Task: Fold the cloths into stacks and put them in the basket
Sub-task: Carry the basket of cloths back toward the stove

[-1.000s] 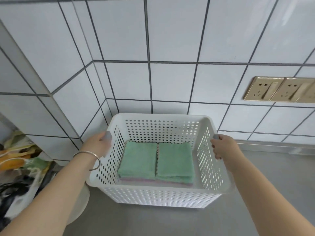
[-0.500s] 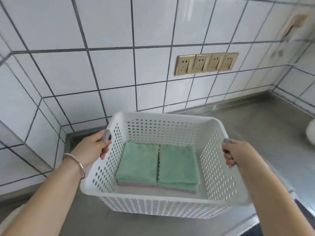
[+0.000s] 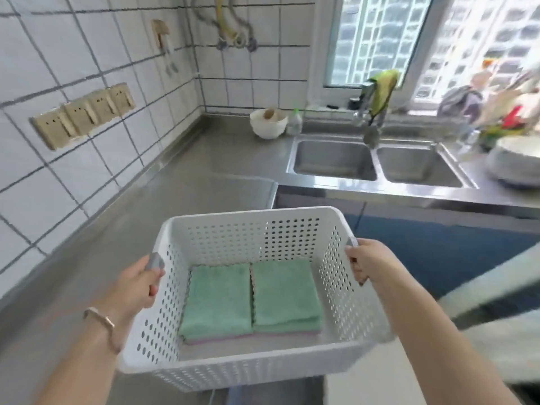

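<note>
Both hands hold the white basket (image 3: 336,255) off the steel counter (image 3: 181,182), above its front edge: the left hand (image 3: 133,287) curls round the left handle, the right hand (image 3: 369,263) round the right. Two stacks of folded green cloths (image 3: 251,298) lie side by side on the basket's floor, touching.

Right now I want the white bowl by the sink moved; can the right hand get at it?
Probably not yet: the right hand grips the basket handle, and the white bowl sits far across the counter, though nothing blocks the way.
</note>
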A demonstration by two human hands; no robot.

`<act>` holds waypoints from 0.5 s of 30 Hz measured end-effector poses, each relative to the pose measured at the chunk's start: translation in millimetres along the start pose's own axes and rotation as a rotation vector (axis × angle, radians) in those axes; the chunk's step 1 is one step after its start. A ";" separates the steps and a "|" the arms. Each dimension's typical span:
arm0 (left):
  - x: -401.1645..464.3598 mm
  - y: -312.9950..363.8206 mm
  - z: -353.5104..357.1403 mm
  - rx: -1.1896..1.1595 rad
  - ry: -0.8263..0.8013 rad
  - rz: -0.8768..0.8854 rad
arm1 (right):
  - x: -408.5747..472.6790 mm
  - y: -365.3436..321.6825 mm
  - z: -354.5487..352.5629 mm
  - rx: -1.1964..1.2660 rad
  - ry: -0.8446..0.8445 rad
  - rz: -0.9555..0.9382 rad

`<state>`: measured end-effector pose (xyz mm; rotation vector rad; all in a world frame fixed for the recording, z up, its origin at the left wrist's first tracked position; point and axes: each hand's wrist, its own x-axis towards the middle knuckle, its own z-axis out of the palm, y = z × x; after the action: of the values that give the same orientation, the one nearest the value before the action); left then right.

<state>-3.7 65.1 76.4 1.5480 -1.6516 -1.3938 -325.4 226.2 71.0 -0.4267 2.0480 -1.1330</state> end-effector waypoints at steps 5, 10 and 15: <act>-44.8 12.6 79.3 0.086 -0.210 0.090 | -67.2 86.1 -91.5 0.109 0.192 0.094; -129.8 15.9 162.8 0.146 -0.378 0.185 | -155.4 176.5 -176.4 0.228 0.339 0.173; -215.0 13.4 244.7 0.135 -0.616 0.172 | -249.1 265.7 -261.4 0.234 0.486 0.227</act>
<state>-168.1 346.1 60.2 1.0549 -2.2092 -1.8056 -336.3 673.8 48.7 0.2166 2.2565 -1.4106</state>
